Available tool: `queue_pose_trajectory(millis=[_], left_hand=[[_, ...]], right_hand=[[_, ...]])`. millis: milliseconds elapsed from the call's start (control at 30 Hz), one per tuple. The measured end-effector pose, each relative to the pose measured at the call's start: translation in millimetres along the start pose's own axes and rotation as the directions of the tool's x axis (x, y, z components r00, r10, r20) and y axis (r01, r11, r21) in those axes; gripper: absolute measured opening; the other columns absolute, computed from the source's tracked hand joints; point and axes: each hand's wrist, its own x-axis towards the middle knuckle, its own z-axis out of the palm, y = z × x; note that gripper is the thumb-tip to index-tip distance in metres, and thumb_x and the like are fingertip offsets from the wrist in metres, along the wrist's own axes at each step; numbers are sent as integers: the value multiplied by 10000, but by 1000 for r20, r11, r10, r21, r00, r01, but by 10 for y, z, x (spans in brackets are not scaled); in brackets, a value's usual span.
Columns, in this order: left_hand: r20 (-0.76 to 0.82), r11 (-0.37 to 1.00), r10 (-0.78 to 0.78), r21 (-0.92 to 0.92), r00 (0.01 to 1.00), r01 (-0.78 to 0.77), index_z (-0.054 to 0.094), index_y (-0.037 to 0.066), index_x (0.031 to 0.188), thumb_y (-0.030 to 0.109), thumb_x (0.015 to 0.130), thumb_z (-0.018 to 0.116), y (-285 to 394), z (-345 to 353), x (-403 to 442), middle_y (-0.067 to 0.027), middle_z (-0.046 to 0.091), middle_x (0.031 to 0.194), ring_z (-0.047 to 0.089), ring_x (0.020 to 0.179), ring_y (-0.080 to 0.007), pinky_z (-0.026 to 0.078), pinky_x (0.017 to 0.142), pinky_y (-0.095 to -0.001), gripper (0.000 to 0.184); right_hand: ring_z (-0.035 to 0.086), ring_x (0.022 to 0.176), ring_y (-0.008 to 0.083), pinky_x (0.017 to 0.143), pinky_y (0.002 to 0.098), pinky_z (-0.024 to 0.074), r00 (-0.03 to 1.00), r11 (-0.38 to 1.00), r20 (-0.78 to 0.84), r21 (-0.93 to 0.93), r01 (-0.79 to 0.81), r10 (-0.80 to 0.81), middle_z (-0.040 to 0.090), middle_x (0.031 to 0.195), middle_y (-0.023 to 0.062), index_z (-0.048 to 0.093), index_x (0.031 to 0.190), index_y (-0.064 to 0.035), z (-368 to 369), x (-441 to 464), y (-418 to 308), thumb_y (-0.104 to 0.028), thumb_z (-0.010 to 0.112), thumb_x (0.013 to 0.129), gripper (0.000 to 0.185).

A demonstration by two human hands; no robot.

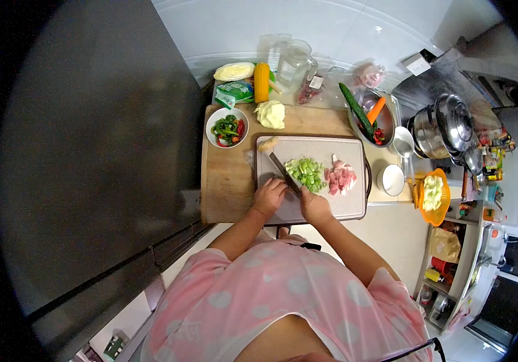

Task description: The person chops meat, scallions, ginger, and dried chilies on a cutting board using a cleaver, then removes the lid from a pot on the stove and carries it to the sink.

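My right hand (315,206) is wrapped round the handle of a kitchen knife (284,170), whose dark blade slants up and left over the cutting board (348,148). On the board's left side, my left hand (271,196) rests beside the blade with its fingers curled and close together. Whatever lies under those fingers is hidden. Just right of the blade is a pile of chopped green vegetable (306,174). Pieces of pink raw meat (340,176) lie to the right of that pile. A knob of ginger (267,143) sits at the board's upper left corner.
A bowl of cut peppers (227,128) and a cabbage (270,114) stand left and behind. At the right are a metal bowl (386,137) with a cucumber (356,104) and carrot (377,110), a white bowl (390,180), an orange basket (435,215) and a steel pot (429,132).
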Motion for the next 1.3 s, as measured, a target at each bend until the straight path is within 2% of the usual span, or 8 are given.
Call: queue_pose_trajectory(millis=[133,333,433,633,833,933,1200,1300], left_hand=[[-14,1000,18,-8,1000,-18,642,63,861,105,785,612,-57,48,-6,-72,614,936,580,900,-287,487,802,-371,92],[-2,999,42,10,999,-42,635,64,851,93,761,617,-59,52,3,-72,609,934,577,904,-281,489,790,-368,96],[30,998,25,53,999,-27,623,59,843,92,750,621,-67,45,-26,-80,603,939,573,906,-285,488,791,-373,98],[0,992,112,58,994,-112,610,55,830,86,744,626,-119,68,-20,-93,592,930,568,896,-302,482,794,-380,93],[-26,996,81,34,996,-80,614,63,811,82,738,633,-113,93,-25,-88,595,922,571,882,-301,488,783,-385,78],[-41,997,74,19,996,-73,616,61,809,84,730,636,-141,140,-40,-89,593,915,570,878,-301,486,783,-387,85],[44,997,64,44,997,-65,619,12,840,92,708,643,-167,124,-67,-129,588,926,551,915,-328,463,843,-421,157],[-23,989,135,56,991,-133,624,18,852,90,726,639,-146,94,-52,-128,592,939,550,925,-332,462,844,-422,146]], right_hand=[[623,669,404,585,510,486,999,1000,29,14,-15,15,629,744,211,437,1039,-41,-169,-56,-13,-141,491,870,203],[639,718,393,620,487,506,983,996,167,-56,-64,73,641,794,211,430,1022,-45,-343,-109,-117,-99,433,855,175],[627,657,396,584,513,488,996,999,83,-31,-11,13,627,707,209,443,1026,-38,-234,-96,-90,-113,474,865,181],[619,649,413,587,519,486,1000,1000,-6,1,-30,30,621,702,232,454,1042,-30,39,53,-30,-107,474,859,200],[639,700,393,612,506,499,997,998,43,9,-58,58,643,757,212,434,1042,-39,-232,-14,-123,-84,439,849,199],[627,655,402,589,510,493,995,999,90,-30,-33,35,626,709,224,448,1026,-32,-229,-64,-74,-125,489,860,194],[629,664,395,583,498,494,999,998,31,-56,-30,32,623,718,224,447,1017,-26,40,11,-108,-109,466,860,179],[624,664,401,587,500,492,999,999,-20,-13,-31,30,621,714,226,455,1014,-27,37,38,-85,-125,499,857,190]])
